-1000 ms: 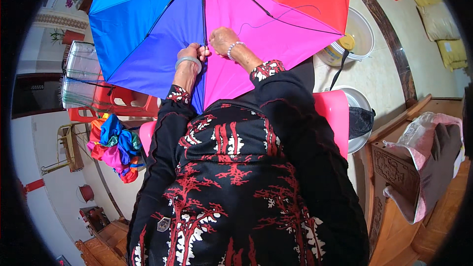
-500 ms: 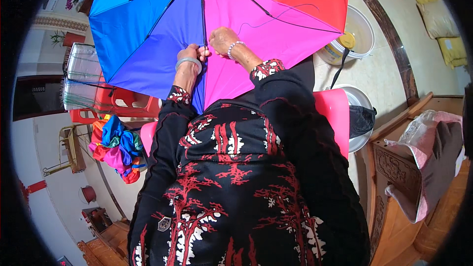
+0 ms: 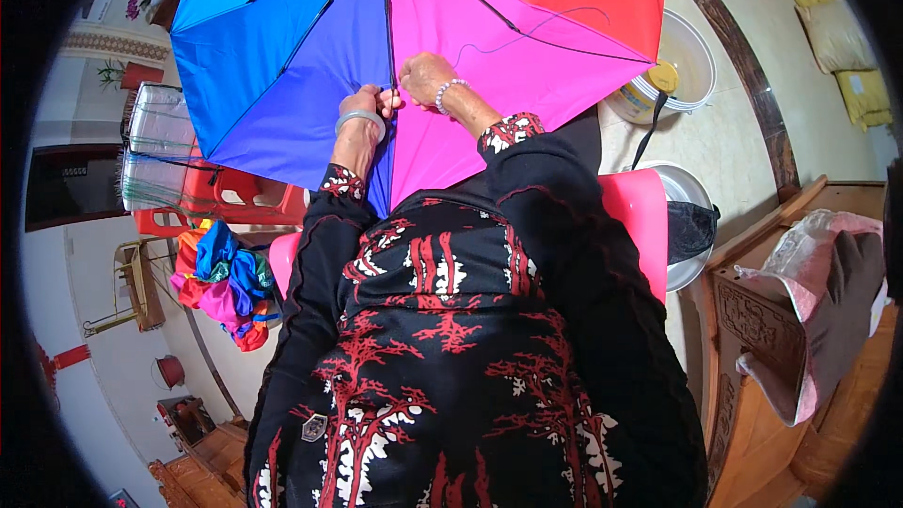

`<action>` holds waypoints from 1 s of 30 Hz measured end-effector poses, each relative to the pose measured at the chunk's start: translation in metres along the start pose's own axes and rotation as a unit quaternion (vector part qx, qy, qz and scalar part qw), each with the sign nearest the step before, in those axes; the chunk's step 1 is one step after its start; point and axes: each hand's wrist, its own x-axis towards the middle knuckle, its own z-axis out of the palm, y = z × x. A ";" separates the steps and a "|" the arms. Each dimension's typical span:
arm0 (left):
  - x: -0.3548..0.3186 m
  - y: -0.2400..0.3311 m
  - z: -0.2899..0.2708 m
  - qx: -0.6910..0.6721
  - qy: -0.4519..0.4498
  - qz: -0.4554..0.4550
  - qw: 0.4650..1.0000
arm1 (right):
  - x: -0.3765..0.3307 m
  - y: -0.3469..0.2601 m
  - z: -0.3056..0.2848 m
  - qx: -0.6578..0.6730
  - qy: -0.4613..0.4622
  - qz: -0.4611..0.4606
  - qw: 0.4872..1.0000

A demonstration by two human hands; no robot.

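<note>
Spread open in front of me is a multicoloured umbrella [image 3: 527,66] with its inner side and black ribs showing. My left hand [image 3: 365,105], a bangle on its wrist, pinches a black rib [image 3: 388,28] and the cloth at the seam between the violet and pink panels. Just right of it, my right hand [image 3: 429,77], wearing a bead bracelet, is closed with its fingertips turned toward that rib. What it grips is hidden. A thin blue thread [image 3: 513,40] trails from near the right hand in a loose curve over the pink panel.
To the left, a heap of colourful cloth [image 3: 226,282] lies near red stools [image 3: 249,193] and wrapped white bundles [image 3: 155,150]. A white bucket [image 3: 691,61] and a basin [image 3: 691,273] stand at right, beside a carved wooden seat [image 3: 752,320]. I sit on a pink chair [image 3: 640,226].
</note>
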 end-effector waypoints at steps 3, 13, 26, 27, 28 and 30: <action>0.000 -0.001 0.000 -0.003 -0.001 0.005 1.000 | 0.001 0.001 0.000 0.005 -0.001 0.004 1.000; -0.007 0.003 0.002 0.043 -0.016 0.005 0.999 | -0.002 -0.001 -0.003 0.018 -0.003 0.019 1.000; 0.004 -0.004 -0.004 0.038 -0.020 0.001 0.999 | 0.001 0.002 -0.002 0.020 -0.019 0.021 0.999; 0.006 -0.003 -0.005 0.045 -0.029 -0.001 0.999 | 0.000 0.001 -0.003 0.020 -0.020 0.021 0.999; 0.008 -0.003 -0.006 0.052 -0.038 -0.003 0.998 | -0.001 0.001 -0.003 0.020 -0.021 0.021 0.999; 0.011 -0.004 -0.007 0.051 -0.040 -0.006 0.998 | -0.002 -0.001 -0.004 0.020 -0.023 0.021 0.999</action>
